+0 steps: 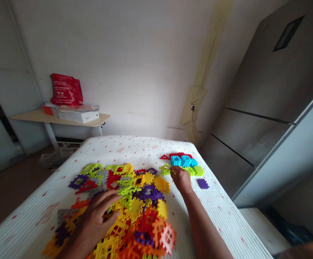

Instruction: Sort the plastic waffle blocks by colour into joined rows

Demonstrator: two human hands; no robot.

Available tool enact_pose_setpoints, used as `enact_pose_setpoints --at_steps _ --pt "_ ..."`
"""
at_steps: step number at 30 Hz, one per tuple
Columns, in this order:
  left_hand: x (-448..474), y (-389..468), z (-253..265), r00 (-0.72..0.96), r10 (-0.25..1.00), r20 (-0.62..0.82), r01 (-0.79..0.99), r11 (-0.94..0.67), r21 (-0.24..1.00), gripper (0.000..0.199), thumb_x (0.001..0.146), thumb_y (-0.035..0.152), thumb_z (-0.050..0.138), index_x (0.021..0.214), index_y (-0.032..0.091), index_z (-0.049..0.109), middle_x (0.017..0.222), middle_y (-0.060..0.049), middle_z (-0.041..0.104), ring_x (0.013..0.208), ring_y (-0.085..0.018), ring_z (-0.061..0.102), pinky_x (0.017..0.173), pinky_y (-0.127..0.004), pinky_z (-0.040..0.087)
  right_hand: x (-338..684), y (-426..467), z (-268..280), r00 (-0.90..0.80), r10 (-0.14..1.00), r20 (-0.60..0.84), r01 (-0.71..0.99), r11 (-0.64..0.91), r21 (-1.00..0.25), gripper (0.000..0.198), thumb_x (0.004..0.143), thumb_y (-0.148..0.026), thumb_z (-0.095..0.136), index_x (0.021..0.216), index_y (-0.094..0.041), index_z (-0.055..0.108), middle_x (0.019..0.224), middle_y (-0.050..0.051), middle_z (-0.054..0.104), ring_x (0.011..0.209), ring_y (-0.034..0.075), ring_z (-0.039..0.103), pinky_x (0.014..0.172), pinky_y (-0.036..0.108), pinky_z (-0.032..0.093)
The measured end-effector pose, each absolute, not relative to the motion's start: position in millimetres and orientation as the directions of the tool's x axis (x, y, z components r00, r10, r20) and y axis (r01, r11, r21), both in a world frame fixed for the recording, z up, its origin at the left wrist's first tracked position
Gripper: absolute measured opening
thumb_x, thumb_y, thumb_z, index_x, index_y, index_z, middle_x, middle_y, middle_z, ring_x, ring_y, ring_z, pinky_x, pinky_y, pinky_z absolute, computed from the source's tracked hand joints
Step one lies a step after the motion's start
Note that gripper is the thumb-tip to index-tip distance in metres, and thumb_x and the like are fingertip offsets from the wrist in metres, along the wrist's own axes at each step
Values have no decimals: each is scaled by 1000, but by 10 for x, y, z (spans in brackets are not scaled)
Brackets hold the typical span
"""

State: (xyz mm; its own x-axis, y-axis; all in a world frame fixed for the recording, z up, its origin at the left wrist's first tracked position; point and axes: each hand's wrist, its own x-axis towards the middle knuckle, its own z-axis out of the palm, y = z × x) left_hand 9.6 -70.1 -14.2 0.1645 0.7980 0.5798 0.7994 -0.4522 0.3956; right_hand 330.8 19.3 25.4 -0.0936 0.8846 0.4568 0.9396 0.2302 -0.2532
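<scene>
Colourful plastic interlocking tiles [134,208] lie in a wide, jumbled pile: yellow, orange, red, purple, grey and lime green. Over the pile's left part rests my left hand [97,214], fingers spread and thumb apart, holding nothing; its fingertips are close to lime green pieces [128,187]. Beyond the pile's right side, my right hand [181,177] pinches a lime green tile [165,169] that sticks out to its left. Just past that hand are sorted groups: blue tiles [185,160], red tiles [186,155] behind them, and lime green tiles [198,170]. A single purple tile [203,183] lies nearer.
A white ribbed cloth with red dots [135,147] covers the table. At the back left, a side table [32,116] bears a red bag [66,90] and a white box [79,116]. A grey refrigerator [256,108] stands along the right.
</scene>
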Motion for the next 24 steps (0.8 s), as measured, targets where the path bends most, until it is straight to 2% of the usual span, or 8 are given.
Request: enact_pose_setpoints --at_steps 5,24 --pt "80 -698 -156 174 792 585 799 -461 386 26 72 34 59 96 28 68 107 -3 68 96 -20 64 84 -31 53 3351 267 47 -67 929 365 975 139 -173 25 84 -15 47 95 -24 68 91 2 70 78 12 64 63 17 39" --pt "89 -707 -129 173 805 567 800 -451 397 23 72 32 59 93 28 69 106 -3 68 96 -20 65 85 -31 53 3341 278 -35 -91 955 281 992 113 -63 28 87 -12 41 102 -21 63 96 7 68 77 15 64 61 20 39"
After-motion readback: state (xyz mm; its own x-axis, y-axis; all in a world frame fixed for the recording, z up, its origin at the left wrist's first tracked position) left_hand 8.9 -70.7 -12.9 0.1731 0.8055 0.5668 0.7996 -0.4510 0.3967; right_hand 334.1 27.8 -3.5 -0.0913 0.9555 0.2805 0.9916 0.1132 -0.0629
